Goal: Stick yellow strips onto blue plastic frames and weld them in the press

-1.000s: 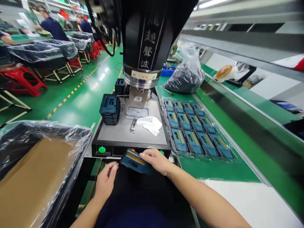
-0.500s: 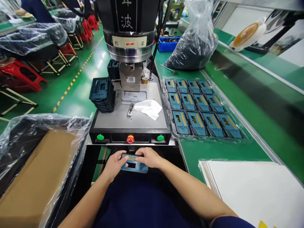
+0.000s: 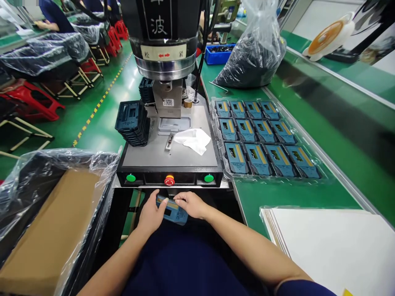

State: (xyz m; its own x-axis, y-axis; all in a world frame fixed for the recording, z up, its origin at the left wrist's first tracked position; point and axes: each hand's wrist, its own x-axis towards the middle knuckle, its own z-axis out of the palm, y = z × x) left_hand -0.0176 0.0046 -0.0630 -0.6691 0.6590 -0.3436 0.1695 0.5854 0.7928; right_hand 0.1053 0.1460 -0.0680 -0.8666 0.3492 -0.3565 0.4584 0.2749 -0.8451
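Your left hand (image 3: 152,213) and right hand (image 3: 191,204) are both clamped on the blue part (image 3: 171,209) over your lap, seemingly checking it; next it likely needs seating squarely in the welder's fixture (image 3: 174,125).

A second ago only the right hand (image 3: 191,204) holds the blue part (image 3: 171,209), up near the front edge of the machine, while the left hand (image 3: 152,213) hangs apart from it. Now both hands grip it, lower and closer to the lap. Since half a second ago the part tilts, its far end under the left fingers, and the left hand sits higher along its left edge; the right fingertips rest on its top.
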